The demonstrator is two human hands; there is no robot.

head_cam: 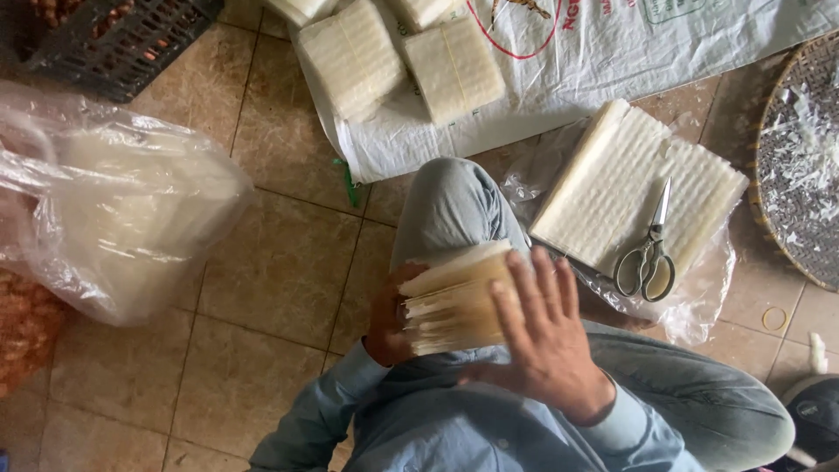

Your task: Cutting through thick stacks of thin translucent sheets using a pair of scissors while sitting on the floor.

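Head view, looking straight down: a stack of thin pale sheets sits between the two hands above the person's lap, its layered edge facing up at the camera. The left hand cups the stack from the left side, fingers curled around its edge and thumb on top. The right hand lies flat against the right face of the stack, fingers spread and pointing away from the body, so the stack is pressed between both hands. Both forearms wear light blue sleeves, and a knee in grey-blue trousers rises just beyond the stack. Right of the knee, a large block of white sheets rests on clear plastic on the tiled floor, with a pair of scissors lying on top of it. A rubber band lies on the tiles near it, and a round woven tray with white scraps sits at the right edge. At left is a big clear plastic bag. Farther off, more tied white bundles lie on a white woven sack, and a dark plastic crate stands in the top left corner.
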